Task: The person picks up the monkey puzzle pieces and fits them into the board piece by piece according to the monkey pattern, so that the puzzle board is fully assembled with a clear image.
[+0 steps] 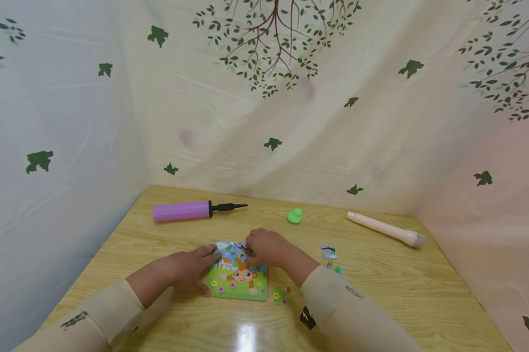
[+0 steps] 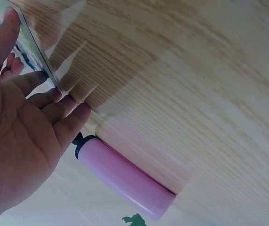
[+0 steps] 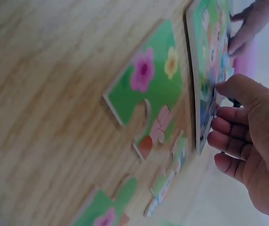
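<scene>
A square monkey jigsaw puzzle [image 1: 237, 289] in a shallow board lies on the wooden table, its picture facing up. My left hand [image 1: 188, 268] rests along the board's left side with fingers extended, thumb near the lower left corner; in the left wrist view its fingertips touch the board's edge. Over the upper right part of the board, my right hand [image 1: 268, 248] has its fingers bent and pinches a puzzle piece [image 1: 248, 251] at the picture's surface. Most of that piece is covered by the fingers. Loose flowered puzzle pieces [image 3: 159, 75] lie to the right of the board.
Behind the board lie a purple hand pump [image 1: 181, 211] with a black nozzle and a small green rubber duck [image 1: 295, 216]. At the back right is a pale microphone-shaped object [image 1: 385, 229]. More loose puzzle pieces [image 1: 328, 252] sit beyond my right forearm. A leaf-print curtain [image 1: 246, 122] borders the table.
</scene>
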`<state>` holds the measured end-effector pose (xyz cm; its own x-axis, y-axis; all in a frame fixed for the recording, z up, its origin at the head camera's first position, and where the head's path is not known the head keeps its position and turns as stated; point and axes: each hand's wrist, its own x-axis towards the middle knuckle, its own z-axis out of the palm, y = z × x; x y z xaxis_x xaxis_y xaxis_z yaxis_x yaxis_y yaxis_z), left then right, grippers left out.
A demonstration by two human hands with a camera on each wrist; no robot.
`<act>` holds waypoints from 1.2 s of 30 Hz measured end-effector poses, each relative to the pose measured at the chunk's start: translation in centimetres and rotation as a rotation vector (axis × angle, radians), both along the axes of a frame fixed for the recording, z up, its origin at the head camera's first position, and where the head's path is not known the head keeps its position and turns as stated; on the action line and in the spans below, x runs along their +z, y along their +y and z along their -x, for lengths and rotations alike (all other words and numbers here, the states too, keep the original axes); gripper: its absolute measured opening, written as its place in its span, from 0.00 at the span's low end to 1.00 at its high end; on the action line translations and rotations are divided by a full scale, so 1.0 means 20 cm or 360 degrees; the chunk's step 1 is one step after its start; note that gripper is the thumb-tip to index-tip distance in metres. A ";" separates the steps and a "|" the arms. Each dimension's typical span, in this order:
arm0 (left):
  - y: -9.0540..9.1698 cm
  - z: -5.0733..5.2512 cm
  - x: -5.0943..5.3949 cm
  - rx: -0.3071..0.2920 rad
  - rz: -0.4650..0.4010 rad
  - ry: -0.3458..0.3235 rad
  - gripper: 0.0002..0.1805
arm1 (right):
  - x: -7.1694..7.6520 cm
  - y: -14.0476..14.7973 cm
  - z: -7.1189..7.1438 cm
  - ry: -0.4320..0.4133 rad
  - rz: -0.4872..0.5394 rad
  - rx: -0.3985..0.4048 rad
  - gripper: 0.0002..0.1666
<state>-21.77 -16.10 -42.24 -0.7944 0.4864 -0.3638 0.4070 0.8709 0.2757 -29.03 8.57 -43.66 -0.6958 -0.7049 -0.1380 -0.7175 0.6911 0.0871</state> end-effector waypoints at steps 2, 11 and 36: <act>0.00 0.00 0.00 0.0005 -0.0007 -0.0006 0.53 | -0.01 -0.01 -0.01 0.0048 -0.0027 0.0016 0.15; 0.00 0.00 0.00 -0.0007 0.0004 0.0016 0.53 | -0.01 -0.03 -0.05 0.0171 0.0036 0.0108 0.15; 0.00 0.01 -0.02 -0.0042 0.0032 0.0026 0.53 | 0.01 -0.03 -0.10 0.0204 -0.0109 0.0422 0.18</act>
